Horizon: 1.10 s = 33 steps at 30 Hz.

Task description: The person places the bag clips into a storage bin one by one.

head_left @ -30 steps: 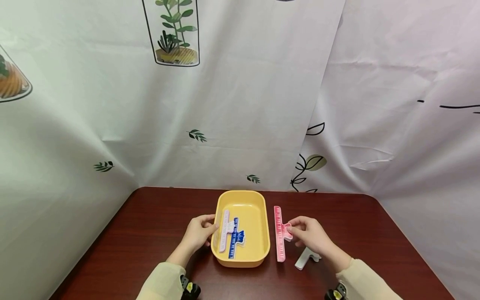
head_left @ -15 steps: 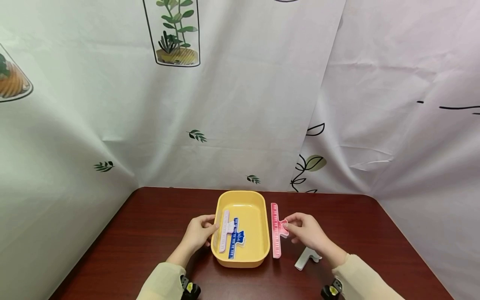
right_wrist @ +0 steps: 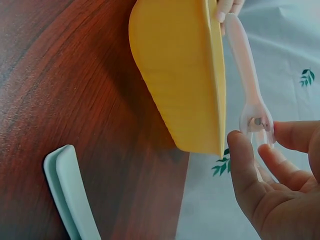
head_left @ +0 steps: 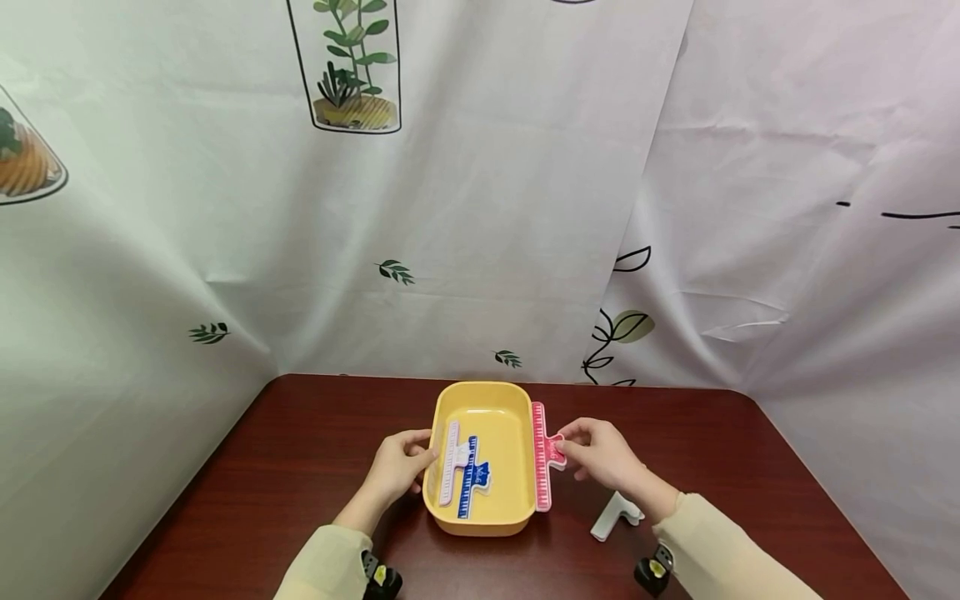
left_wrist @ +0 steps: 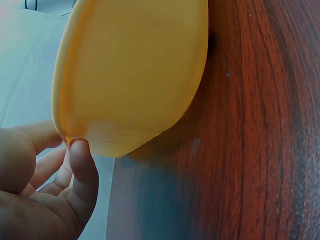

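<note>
A yellow plastic tub (head_left: 508, 467) stands on the table, and my left hand (head_left: 396, 463) pinches its left rim between thumb and fingers. In the left wrist view the thumb (left_wrist: 82, 160) lies against the tub's wall (left_wrist: 135, 75). My right hand (head_left: 606, 457) pinches the handle of a pink ruler clip (head_left: 541, 467), held over the tub's right rim. The right wrist view shows this clip (right_wrist: 245, 65) raised just beyond the rim. Inside the tub lie a pale lilac ruler clip (head_left: 449, 471) and a blue one (head_left: 467, 487), side by side.
On the dark red wooden table (head_left: 330, 433), a white clip (head_left: 615, 517) lies near my right forearm. Behind and beside the table hangs a pale printed cloth (head_left: 480, 208). The far table edge runs just behind the tub.
My right hand has carried the pink clip leftward and slightly away from me, from beside the tub to over its right rim. The left hand and tub have stayed put.
</note>
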Motion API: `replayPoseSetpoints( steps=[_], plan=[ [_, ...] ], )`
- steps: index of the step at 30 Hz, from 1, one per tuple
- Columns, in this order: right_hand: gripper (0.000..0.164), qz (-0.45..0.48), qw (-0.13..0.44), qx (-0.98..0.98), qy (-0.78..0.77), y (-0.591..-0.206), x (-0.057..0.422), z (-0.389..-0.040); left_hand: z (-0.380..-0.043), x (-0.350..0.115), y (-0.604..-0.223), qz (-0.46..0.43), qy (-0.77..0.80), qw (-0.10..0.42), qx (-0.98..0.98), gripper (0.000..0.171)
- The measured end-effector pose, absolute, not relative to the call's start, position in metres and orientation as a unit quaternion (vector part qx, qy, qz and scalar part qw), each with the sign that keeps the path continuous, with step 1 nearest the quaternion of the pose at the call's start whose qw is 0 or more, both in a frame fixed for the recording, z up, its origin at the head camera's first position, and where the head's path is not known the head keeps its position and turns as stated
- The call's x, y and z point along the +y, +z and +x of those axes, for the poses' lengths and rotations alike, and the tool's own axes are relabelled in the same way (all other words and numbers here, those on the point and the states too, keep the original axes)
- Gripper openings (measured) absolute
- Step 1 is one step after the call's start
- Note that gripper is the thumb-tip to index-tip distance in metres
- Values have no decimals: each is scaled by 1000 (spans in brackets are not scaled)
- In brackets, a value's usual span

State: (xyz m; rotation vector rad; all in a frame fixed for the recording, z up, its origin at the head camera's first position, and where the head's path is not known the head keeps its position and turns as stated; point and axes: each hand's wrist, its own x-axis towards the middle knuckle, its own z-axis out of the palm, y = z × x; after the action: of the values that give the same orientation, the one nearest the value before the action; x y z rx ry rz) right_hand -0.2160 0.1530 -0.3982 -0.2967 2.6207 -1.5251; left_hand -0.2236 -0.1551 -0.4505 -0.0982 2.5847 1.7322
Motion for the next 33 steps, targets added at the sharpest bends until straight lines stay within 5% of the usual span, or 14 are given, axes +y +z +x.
replayPoseSetpoints(
  steps=[33],
  plan=[
    [19,-104,79,890,-436,-389,124,-236,-223,-154,-448,-32,557,15,830,41]
  ],
)
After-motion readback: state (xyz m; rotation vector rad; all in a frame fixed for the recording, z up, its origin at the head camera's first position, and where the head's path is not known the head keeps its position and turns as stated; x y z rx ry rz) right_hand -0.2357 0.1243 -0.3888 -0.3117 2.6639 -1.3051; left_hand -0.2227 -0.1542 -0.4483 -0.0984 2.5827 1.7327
